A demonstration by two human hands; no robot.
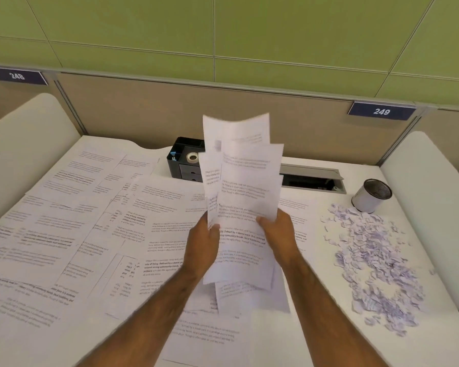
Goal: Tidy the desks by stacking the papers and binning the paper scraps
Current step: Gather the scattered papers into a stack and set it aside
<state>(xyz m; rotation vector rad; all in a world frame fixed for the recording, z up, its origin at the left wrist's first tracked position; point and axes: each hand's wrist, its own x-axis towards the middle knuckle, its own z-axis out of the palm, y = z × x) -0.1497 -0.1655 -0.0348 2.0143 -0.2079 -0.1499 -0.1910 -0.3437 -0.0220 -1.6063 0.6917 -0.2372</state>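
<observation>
A loose bundle of printed sheets [245, 181] stands upright above the middle of the desk, its edges uneven. My left hand [203, 243] grips its left edge and my right hand [280, 234] grips its right edge. Many more printed papers [64, 229] lie spread and overlapping over the left and middle of the white desk [302, 340]. A heap of small torn paper scraps [374, 263] lies on the right side of the desk. A small white bin with a mesh inside [371, 196] stands just behind the scraps.
A black desk organiser [186, 161] holding a tape roll sits at the back, partly behind the bundle. A grey cable hatch [313, 178] is open to its right. Beige partitions with signs 248 and 249 and curved white dividers [429, 181] bound the desk.
</observation>
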